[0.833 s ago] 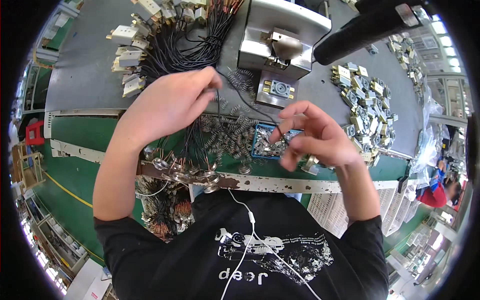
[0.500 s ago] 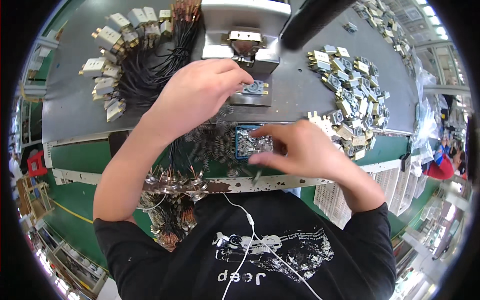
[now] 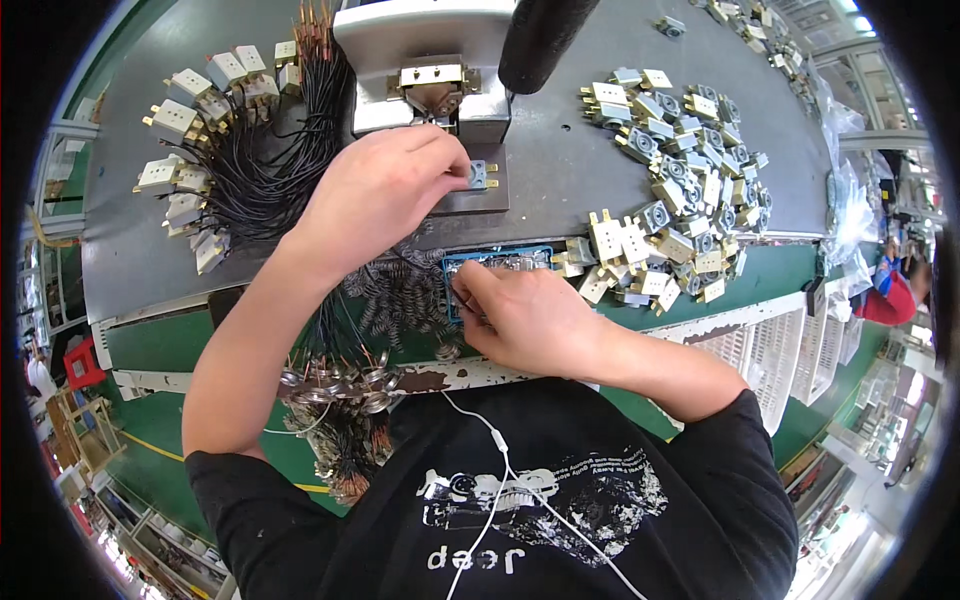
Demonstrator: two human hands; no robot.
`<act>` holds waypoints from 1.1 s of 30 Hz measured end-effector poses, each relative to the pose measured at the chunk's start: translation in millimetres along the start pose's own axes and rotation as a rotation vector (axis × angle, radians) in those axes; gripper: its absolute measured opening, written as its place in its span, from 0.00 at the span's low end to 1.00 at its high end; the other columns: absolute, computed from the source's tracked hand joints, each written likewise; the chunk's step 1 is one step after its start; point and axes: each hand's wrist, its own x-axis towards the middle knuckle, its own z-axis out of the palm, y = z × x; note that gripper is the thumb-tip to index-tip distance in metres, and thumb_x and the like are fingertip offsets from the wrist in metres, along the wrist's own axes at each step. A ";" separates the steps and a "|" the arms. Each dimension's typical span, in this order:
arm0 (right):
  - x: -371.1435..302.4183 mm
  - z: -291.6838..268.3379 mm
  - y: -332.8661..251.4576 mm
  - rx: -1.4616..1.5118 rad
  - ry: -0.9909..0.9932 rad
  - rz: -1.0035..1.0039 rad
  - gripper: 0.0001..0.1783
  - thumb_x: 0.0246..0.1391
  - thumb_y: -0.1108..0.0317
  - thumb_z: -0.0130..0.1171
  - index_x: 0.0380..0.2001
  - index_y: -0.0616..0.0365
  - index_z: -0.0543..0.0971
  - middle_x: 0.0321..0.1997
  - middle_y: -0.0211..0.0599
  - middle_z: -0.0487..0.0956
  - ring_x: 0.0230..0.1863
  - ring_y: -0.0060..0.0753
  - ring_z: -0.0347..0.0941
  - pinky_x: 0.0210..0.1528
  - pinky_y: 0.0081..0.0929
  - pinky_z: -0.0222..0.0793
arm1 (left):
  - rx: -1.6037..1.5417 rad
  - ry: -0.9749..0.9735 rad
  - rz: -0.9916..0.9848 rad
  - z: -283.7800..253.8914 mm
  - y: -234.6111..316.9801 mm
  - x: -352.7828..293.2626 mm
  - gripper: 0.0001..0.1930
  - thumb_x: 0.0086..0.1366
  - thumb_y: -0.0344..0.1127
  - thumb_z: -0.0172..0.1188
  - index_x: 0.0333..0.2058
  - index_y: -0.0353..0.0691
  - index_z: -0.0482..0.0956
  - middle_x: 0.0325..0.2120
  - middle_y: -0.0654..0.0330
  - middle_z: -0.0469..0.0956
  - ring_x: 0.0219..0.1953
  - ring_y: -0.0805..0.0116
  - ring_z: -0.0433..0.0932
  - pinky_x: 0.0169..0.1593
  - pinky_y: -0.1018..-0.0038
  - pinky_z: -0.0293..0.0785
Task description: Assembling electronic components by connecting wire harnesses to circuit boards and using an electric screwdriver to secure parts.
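My left hand point(image 3: 392, 190) pinches the left side of a small grey plastic part with brass prongs point(image 3: 481, 176). That part lies on a low metal block point(image 3: 470, 205) in front of the press. Its left end is hidden behind my fingertips. My right hand point(image 3: 528, 315) dips into a blue-rimmed tray point(image 3: 530, 250) of small shiny metal pieces. Its thumb and fingers are drawn together, and anything between them is hidden. Coil springs point(image 3: 395, 300) lie in a heap just left of the tray.
A metal press with a pronged fixture point(image 3: 437, 78) stands behind my hands, beside a thick black bar point(image 3: 540, 45). Many grey and cream plug parts point(image 3: 680, 180) are piled to the right. Black wires with cream plugs point(image 3: 265, 185) fan out left. Wired metal discs point(image 3: 335, 385) hang at the near edge.
My right hand has moved left into the tray, and its spread fingers have drawn together. My left hand stays at the grey part. The whole view has shifted slightly.
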 end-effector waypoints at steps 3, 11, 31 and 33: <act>-4.8 0.1 4.7 0.109 -0.025 0.060 0.16 0.62 0.64 0.59 0.50 0.57 0.70 0.22 0.44 0.80 0.25 0.53 0.79 0.29 0.50 0.73 | 0.022 -0.051 0.064 6.9 -2.8 1.4 0.06 0.61 0.31 0.66 0.35 0.39 0.79 0.33 0.59 0.80 0.36 0.56 0.82 0.41 0.63 0.78; -12.0 -7.3 7.8 0.027 0.036 -0.005 0.25 0.62 0.63 0.61 0.61 0.54 0.72 0.26 0.44 0.82 0.25 0.52 0.80 0.26 0.48 0.73 | 0.058 -0.040 -0.018 11.2 -2.1 -0.8 0.07 0.60 0.29 0.67 0.36 0.39 0.79 0.35 0.60 0.80 0.38 0.55 0.82 0.42 0.63 0.78; -11.9 -32.8 10.6 -0.288 0.218 -0.178 0.21 0.57 0.68 0.66 0.54 0.56 0.80 0.25 0.36 0.77 0.27 0.42 0.78 0.32 0.39 0.73 | 0.098 -0.088 0.018 5.1 -2.8 -2.7 0.08 0.63 0.32 0.66 0.40 0.39 0.84 0.35 0.60 0.80 0.38 0.57 0.81 0.44 0.63 0.79; -11.9 -32.2 11.0 -0.279 0.214 -0.169 0.21 0.58 0.68 0.66 0.54 0.56 0.80 0.25 0.37 0.77 0.27 0.43 0.78 0.32 0.40 0.74 | 0.112 -0.095 0.008 5.2 -1.0 -2.4 0.08 0.63 0.32 0.66 0.41 0.39 0.84 0.35 0.59 0.80 0.38 0.57 0.81 0.44 0.63 0.79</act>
